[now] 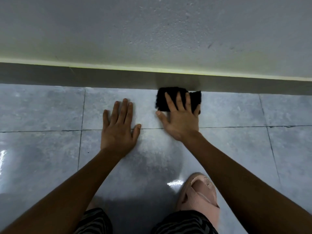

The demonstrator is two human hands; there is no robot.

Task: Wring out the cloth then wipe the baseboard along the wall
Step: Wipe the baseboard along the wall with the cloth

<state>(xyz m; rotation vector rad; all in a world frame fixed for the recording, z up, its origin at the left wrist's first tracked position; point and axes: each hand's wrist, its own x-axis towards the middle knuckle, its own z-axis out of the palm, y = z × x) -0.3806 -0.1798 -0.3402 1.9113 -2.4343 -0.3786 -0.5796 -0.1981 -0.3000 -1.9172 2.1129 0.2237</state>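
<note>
A black cloth (163, 100) lies where the grey floor tiles meet the dark grey baseboard (67, 76), which runs across the view under the pale wall. My right hand (180, 119) presses flat on the cloth, fingers spread over it and pointing at the baseboard. The cloth's far edge touches the foot of the baseboard. My left hand (119, 125) lies flat and open on the floor tile, a hand's width left of the cloth, holding nothing.
The glossy grey tiled floor (42, 149) spreads to both sides. A pink slipper on my right foot (199, 191) rests on the floor below my right arm. My knees in striped shorts (182, 223) show at the bottom edge.
</note>
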